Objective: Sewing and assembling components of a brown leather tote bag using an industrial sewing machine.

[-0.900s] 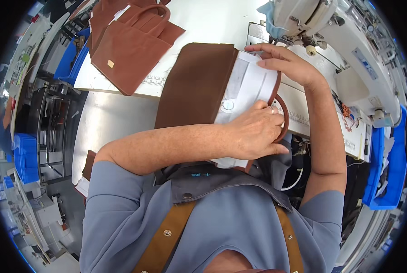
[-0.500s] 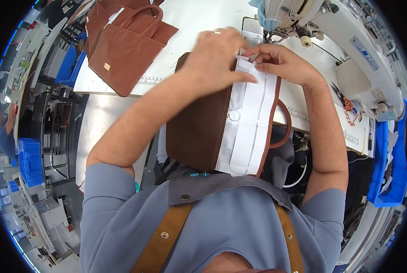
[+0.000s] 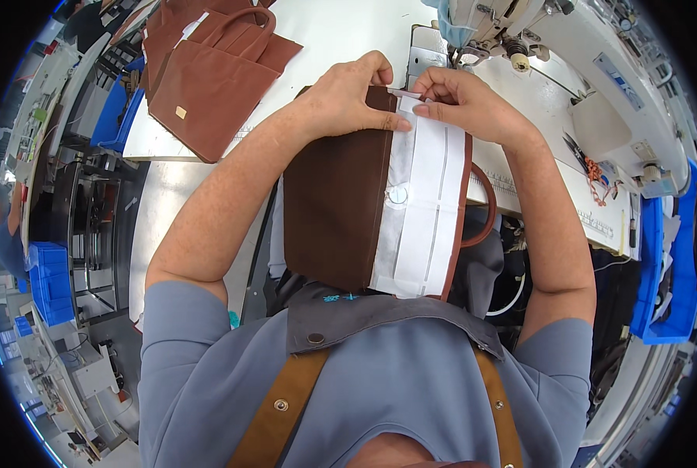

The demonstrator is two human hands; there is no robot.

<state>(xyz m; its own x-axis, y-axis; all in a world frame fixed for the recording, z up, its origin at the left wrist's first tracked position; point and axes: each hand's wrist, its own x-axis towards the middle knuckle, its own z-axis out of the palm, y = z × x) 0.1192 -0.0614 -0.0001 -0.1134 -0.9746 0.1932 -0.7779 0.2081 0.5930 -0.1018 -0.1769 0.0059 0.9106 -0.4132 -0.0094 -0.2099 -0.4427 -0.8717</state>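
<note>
A brown handbag piece (image 3: pixel 336 210) lies in front of my chest, its dark brown face to the left. A white backing strip (image 3: pixel 430 203) with slit lines and a small round mark runs along its right side. A curved brown handle (image 3: pixel 486 204) sticks out to the right. My left hand (image 3: pixel 348 97) grips the far edge, thumb on the white strip and fingers curled over the edge. My right hand (image 3: pixel 469 103) is closed at the strip's far end, pinching the white strip there; its fingertips are partly hidden.
A sewing machine (image 3: pixel 512 35) stands just beyond my right hand. Several brown bags (image 3: pixel 208 93) lie on the white table at the far left. Scissors (image 3: pixel 578 152) with orange-wrapped handles lie at the right. Blue bins (image 3: pixel 668 312) hang beside the table.
My left hand has moved slightly left and settled, with its thumb down on the white strip's edge. The handbag piece and my right hand have shifted slightly left.
</note>
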